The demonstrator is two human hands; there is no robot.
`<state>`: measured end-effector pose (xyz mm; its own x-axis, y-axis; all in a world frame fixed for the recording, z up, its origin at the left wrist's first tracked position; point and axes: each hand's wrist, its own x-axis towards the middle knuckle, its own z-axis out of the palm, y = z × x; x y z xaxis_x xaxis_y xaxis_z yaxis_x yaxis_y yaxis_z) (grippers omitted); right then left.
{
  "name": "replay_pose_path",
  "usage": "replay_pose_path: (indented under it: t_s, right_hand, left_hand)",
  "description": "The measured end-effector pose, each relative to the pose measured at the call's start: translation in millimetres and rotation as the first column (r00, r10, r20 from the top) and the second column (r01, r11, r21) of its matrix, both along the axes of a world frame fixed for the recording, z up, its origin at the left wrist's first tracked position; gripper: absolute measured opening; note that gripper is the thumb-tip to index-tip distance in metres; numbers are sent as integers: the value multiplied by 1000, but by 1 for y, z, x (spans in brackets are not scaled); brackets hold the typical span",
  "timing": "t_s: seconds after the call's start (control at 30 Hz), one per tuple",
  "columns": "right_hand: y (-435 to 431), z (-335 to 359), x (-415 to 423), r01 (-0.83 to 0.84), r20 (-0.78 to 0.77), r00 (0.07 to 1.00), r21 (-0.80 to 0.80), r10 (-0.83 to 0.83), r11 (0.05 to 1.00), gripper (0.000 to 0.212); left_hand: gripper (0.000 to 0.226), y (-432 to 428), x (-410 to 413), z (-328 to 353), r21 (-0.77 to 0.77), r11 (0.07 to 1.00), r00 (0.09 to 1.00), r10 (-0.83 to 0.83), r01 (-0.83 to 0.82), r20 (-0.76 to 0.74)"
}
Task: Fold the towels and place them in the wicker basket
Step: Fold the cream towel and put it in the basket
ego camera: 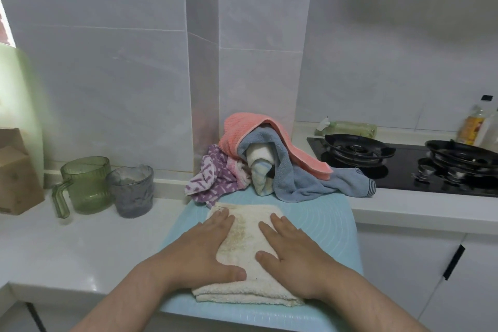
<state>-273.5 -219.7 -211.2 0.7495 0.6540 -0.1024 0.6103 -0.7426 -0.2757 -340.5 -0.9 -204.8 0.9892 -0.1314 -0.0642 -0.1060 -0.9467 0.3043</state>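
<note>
A folded cream towel [245, 245] lies on a light blue mat [328, 226] at the counter's front edge. My left hand [204, 248] presses flat on the towel's left half, fingers straight. On the right half my right hand [293, 253] lies flat in the same way. Behind the mat is a heap of unfolded towels: a pink one [256, 127] draped on top, a grey-blue one [301, 178] under it, a purple patterned one [213, 175] at the left, and a white and pale one [260, 167] in the middle. No wicker basket is in view.
A green jug [86, 183] and a grey cup [132, 191] stand on the white counter at the left, beside a cardboard box [13, 172]. A black gas hob [404, 164] with two burners is at the right, bottles [474, 127] behind it.
</note>
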Motion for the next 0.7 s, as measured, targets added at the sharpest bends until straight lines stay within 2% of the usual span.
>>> replay_pose_path:
  t_s: [0.1,0.23,0.3,0.4,0.47,0.53,0.7]
  right_hand:
    - [0,-3,2,17,2,1000,15,-17,1000,73]
    - [-1,-2,-1,24,12,1000,28,-24,999,73]
    - [-1,2,-2,23,-3,1000,50,-23,998,72]
    - [-4,9,-2,50,-42,998,131,-45,990,69]
    - [-5,18,-2,84,-44,996,267,-75,960,59]
    - [-5,26,-2,91,-23,996,330,-88,940,55]
    - [3,20,-8,43,-60,998,137,-35,990,68]
  left_hand:
    - [118,3,3,-3,-29,999,999,30,-30,-12]
    - [138,1,4,-2,-11,998,998,59,-59,-18]
    - [139,0,4,0,-15,998,998,62,-62,-20]
    - [119,0,1,6,-18,998,998,59,-60,-21]
    - [99,1,-1,9,-52,996,997,68,-66,35]
    - [89,3,-1,11,-52,996,994,74,-69,82]
    - [109,6,-6,8,6,999,998,37,-37,-56]
